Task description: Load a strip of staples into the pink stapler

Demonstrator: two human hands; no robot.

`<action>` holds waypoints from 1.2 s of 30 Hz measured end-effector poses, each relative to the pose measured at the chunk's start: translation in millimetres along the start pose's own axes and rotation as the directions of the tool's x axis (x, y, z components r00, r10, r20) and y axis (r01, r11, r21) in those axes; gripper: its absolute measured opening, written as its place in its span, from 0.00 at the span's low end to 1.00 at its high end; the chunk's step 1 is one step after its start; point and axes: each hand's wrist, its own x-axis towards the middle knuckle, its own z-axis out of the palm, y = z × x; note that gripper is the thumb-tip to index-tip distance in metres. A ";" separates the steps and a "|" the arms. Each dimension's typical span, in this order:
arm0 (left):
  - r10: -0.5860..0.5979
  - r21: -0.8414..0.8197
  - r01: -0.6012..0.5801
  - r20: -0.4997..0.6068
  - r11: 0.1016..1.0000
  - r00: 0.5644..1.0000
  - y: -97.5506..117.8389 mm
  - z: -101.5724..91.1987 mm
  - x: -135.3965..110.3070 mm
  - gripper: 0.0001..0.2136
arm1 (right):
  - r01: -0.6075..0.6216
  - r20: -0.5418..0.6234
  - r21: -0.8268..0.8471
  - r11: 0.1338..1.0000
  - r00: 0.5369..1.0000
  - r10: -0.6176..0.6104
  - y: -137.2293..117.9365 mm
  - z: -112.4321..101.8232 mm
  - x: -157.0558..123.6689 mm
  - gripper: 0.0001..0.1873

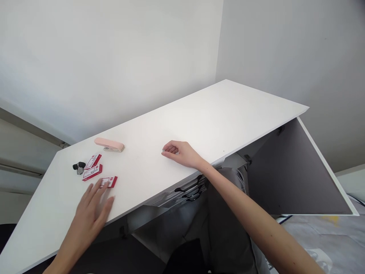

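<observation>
Left hand on a small red-and-white cardboard box point(114, 182), right hand curled over the desk

The left hand point(90, 213) reaches over the white, flat-topped desk point(213, 125), its fingers loosely spread, their tips over the near end of the box and apparently touching it; they are not closed around it. This box lies near the desk's front edge.

Just beyond it lie a second red-and-white box point(92, 172) and a third red-and-white box point(92, 161), close together. A small black-and-silver object point(79, 167) sits just beside them on the left, and a long pale-pink stapler point(110, 144) lies farther back.

The right hand point(182, 152) is well apart from the boxes, fingers curled, thumb tip near the index fingertip. A tiny pale spot shows there; I cannot tell whether it is something held or a fingernail.
</observation>
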 end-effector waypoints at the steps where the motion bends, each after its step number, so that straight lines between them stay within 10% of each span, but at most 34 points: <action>1: 0.049 -0.067 -0.048 0.019 0.997 0.999 7.5 -2.2 5.7 0.27 | 0.000 0.003 0.005 1.000 1.000 0.000 0.1 -0.1 0.1 0.09; 19: 0.267 -0.428 -0.248 -0.016 0.869 0.964 91.4 36.0 147.7 0.21 | -0.052 -0.037 0.016 0.999 0.998 0.052 -2.5 -1.5 1.8 0.11; 27: 0.218 -0.478 -0.294 -0.208 0.828 0.954 94.0 47.6 157.5 0.23 | -0.083 -0.013 0.122 0.989 0.996 0.085 -4.0 -2.5 1.7 0.12; 36: 0.212 -0.583 -0.208 -0.063 0.786 0.975 93.8 46.0 151.6 0.27 | -0.104 0.010 0.103 0.989 0.995 0.104 -0.7 1.9 0.7 0.18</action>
